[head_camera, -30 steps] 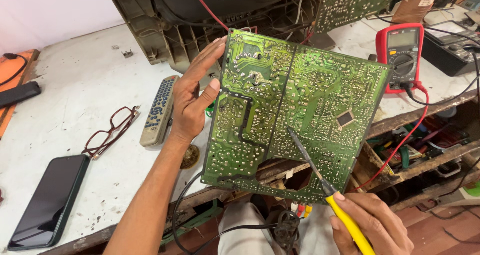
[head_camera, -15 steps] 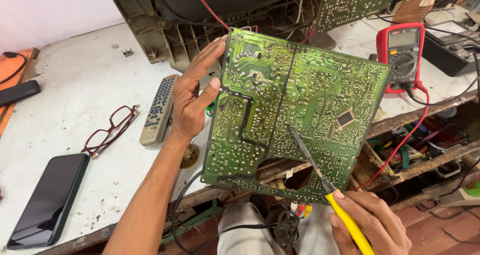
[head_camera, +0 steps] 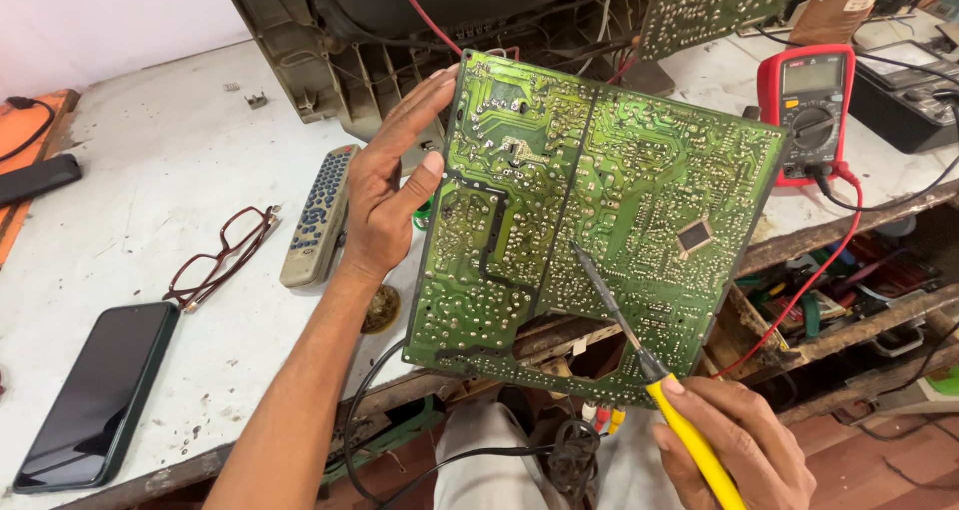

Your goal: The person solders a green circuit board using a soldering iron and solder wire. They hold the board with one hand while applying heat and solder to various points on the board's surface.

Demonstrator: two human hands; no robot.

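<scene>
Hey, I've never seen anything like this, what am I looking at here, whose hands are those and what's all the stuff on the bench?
This is one view from a camera worn on a person's head, looking down at their own bare hands. The left hand holds up a green circuit board by its edge, solder side facing the camera. The right hand grips a yellow-handled soldering iron, its tip against the board. On the white workbench lie a dark phone, red-framed glasses, a grey remote control and a red multimeter.

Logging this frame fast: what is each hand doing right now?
Left hand: closed on the edge of the green circuit board.
Right hand: closed on the yellow-handled soldering iron, tip on the board.
</scene>
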